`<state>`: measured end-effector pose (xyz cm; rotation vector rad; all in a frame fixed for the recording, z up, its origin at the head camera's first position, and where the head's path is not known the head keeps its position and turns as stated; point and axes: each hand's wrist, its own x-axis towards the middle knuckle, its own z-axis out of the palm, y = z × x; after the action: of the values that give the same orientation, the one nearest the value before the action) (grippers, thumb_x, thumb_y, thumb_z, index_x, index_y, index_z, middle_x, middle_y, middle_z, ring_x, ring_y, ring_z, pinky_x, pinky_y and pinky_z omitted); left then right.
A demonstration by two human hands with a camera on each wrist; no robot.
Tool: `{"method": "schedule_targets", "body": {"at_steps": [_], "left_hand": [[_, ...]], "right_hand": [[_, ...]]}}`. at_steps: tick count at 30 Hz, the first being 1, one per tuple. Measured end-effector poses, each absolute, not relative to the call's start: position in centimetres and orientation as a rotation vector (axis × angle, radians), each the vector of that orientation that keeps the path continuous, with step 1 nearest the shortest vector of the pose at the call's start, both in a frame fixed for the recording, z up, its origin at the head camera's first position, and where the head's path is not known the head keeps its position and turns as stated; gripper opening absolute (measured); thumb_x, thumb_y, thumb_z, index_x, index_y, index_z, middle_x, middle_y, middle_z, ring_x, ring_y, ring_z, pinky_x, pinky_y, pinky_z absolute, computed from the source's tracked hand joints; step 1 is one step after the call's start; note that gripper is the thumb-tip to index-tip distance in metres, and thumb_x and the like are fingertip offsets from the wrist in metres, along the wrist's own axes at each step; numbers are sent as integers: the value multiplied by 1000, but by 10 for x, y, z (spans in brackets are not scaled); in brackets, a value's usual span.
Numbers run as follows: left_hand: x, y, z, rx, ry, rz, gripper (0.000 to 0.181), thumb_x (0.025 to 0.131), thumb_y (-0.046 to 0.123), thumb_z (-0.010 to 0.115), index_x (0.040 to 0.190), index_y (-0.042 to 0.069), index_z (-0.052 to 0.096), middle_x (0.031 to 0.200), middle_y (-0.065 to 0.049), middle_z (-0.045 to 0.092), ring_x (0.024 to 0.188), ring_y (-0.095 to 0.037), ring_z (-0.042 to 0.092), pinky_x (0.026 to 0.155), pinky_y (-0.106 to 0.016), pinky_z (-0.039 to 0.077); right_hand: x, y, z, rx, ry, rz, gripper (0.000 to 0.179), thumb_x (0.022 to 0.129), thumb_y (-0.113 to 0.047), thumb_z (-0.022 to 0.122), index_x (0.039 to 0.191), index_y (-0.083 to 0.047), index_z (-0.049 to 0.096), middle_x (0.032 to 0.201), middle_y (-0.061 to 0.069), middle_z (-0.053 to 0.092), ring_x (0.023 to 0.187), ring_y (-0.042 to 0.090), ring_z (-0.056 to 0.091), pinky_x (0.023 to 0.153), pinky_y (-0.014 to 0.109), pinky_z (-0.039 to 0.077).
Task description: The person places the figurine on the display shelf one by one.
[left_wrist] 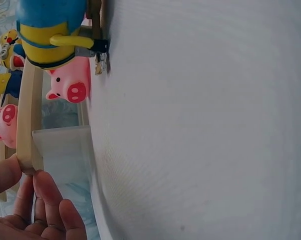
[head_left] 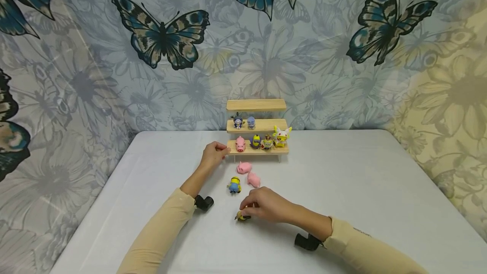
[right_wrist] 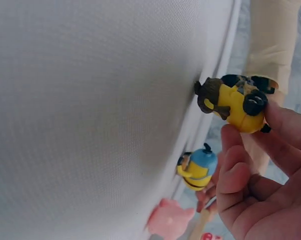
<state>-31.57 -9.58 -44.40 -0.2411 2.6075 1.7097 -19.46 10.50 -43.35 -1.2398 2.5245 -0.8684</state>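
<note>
My left hand [head_left: 214, 155] pinches the left end of the lowest board of a wooden three-tier display stand [head_left: 258, 153], thumb on top and fingers beneath. My right hand [head_left: 269, 206] grips a yellow minion figure [right_wrist: 238, 107] with brown hair and dark clothing between thumb and fingers, low over the white table. Between the hands, a minion figure in blue overalls [head_left: 234, 185] stands on the table. Close to it lie two pink pig figures [head_left: 244, 167], one nearer the stand than the other.
On the stand's lowest board sit a pink pig [head_left: 240, 143], two minion figures and a yellow figure with a white horned hood [head_left: 281, 136]. Two small purplish figures [head_left: 238, 121] occupy the middle board. Behind the white table [head_left: 342, 181] hangs a butterfly-patterned backdrop [head_left: 266, 62].
</note>
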Motion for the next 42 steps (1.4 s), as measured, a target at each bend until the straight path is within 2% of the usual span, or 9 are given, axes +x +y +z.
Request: {"method": "schedule_targets", "body": {"at_steps": [7, 13, 21, 31, 42], "left_hand": [[-316, -96, -444, -233, 2616, 1707, 19, 93, 17, 67, 102, 2, 63, 81, -5, 60, 69, -12, 55, 58, -20, 41], [-315, -96, -442, -253, 2604, 1703, 18, 93, 17, 67, 101, 2, 63, 80, -4, 58, 69, -13, 54, 57, -20, 41], [-315, -96, -442, -253, 2608, 1689, 18, 93, 18, 67, 101, 2, 63, 81, -4, 58, 70, -13, 55, 58, -20, 41], [-314, -96, -443, -244, 2603, 1695, 18, 93, 18, 67, 101, 2, 63, 80, -4, 58, 69, -13, 55, 57, -20, 41], [-315, -96, -444, -260, 2588, 1703, 17, 93, 18, 66, 101, 3, 63, 81, -4, 59, 70, -13, 55, 57, -22, 41]], "right_hand": [[-196, 102, -434, -1127, 2506, -921, 12, 92, -22, 68, 94, -13, 75, 73, -5, 69, 57, -6, 42, 54, 14, 37], [-195, 99, -433, -1101, 2495, -905, 13, 92, -24, 67, 94, -14, 75, 72, -6, 68, 58, -6, 42, 56, 14, 37], [-193, 96, -430, -1050, 2467, -877, 24, 79, -33, 80, 92, -14, 75, 64, -11, 59, 58, -5, 46, 57, 15, 39], [-192, 93, -431, -1066, 2510, -917, 10, 87, -19, 73, 91, -10, 75, 65, -8, 61, 57, -6, 44, 56, 15, 40], [-195, 96, -429, -1034, 2478, -960, 11, 88, -20, 72, 85, -10, 75, 68, -8, 65, 60, -6, 46, 57, 15, 40]]}}
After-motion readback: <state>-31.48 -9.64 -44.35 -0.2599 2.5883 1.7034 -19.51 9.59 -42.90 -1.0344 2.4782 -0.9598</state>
